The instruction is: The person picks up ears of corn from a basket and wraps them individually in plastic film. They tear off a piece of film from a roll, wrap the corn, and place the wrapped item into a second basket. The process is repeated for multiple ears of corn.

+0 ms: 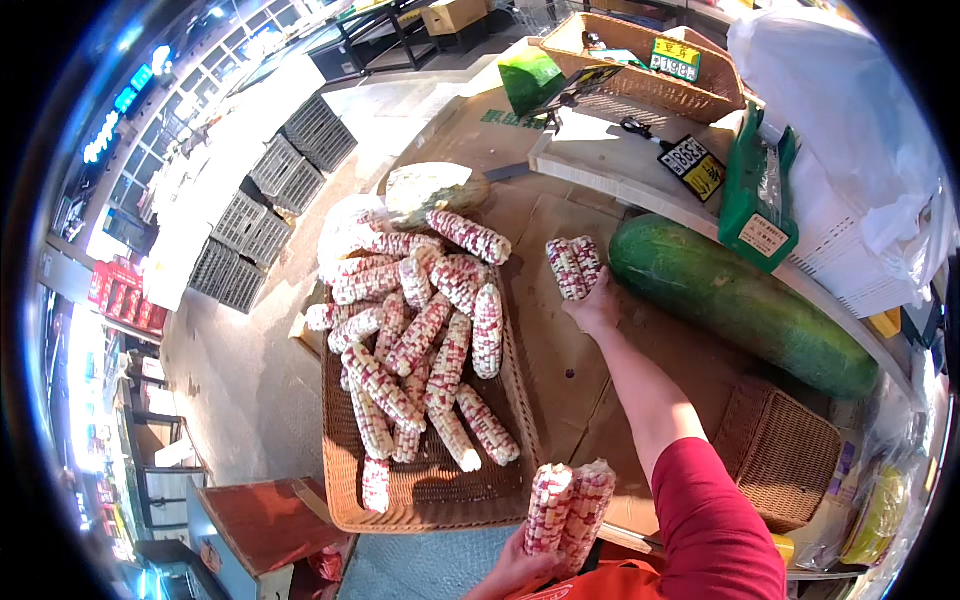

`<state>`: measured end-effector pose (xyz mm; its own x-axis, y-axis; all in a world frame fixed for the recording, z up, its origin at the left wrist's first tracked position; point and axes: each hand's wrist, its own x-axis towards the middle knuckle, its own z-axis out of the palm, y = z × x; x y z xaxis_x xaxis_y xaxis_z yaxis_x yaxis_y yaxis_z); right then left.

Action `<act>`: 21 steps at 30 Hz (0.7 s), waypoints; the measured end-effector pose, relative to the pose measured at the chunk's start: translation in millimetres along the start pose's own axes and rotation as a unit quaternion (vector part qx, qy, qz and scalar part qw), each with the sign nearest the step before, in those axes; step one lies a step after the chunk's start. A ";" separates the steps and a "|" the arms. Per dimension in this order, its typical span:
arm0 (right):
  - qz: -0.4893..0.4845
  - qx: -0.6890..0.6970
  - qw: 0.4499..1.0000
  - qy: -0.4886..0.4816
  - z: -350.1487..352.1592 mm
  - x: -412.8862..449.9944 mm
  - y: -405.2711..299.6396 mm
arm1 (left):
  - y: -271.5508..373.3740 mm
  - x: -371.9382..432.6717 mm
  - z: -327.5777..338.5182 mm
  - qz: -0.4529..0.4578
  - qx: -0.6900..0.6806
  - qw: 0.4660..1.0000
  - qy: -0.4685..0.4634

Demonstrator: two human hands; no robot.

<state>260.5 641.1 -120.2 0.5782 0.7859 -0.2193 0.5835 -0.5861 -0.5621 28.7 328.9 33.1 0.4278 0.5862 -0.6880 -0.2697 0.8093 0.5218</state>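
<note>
Near the bottom of the head view, my left hand (pixel 521 559) grips two ears of red-and-white corn (pixel 570 510) side by side, tips up. My right hand (pixel 596 304) reaches forward over the brown cardboard surface (pixel 551 360), closed around the near ends of two more corn ears (pixel 574 266). Whether those two touch the cardboard I cannot tell. To the left, a brown wicker basket (pixel 427 517) holds a heap of husked corn ears (pixel 420 337). A pale melon or squash (pixel 435 195) lies at the heap's far end, beside some clear plastic.
A large green winter melon (pixel 735 300) lies right of my right hand. Beyond it are a wooden ledge (pixel 622 176), price signs (pixel 694 165) and a green bag dispenser (pixel 761 199). Another wicker basket (pixel 780 454) stands near my right elbow. Grey crates (pixel 251 225) stand across the aisle.
</note>
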 end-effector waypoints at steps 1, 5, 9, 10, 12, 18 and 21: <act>-0.008 -0.030 0.999 0.022 2.0 4.5 -4.8 | 7.3 2.6 4.3 0.008 -0.022 1.000 -0.007; 0.051 0.025 0.990 0.128 18.3 27.2 -18.6 | 3.1 30.9 -11.6 0.019 0.095 0.995 0.019; -0.098 0.355 0.930 -0.012 5.8 47.0 5.9 | 15.3 63.8 2.7 0.053 0.042 0.998 -0.019; -0.055 0.248 0.967 0.024 5.5 36.2 11.2 | 14.2 74.1 8.0 0.075 0.001 0.996 -0.036; -0.058 0.406 0.905 -0.113 -32.8 1.7 38.9 | 2.1 106.1 8.0 0.169 0.049 0.983 -0.055; 0.179 0.461 0.838 -0.229 -112.5 -151.1 148.4 | -15.6 176.3 53.4 0.124 0.019 0.992 -0.022; 0.116 0.390 0.880 -0.244 -115.9 -182.9 172.4 | -40.6 206.4 54.6 0.049 0.099 0.994 0.013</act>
<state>321.4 373.5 -84.6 0.2053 0.7652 -0.6102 -0.1973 -0.5783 -0.7916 175.0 415.1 -102.6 0.3843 0.6649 -0.6405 -0.1334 0.7265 0.6741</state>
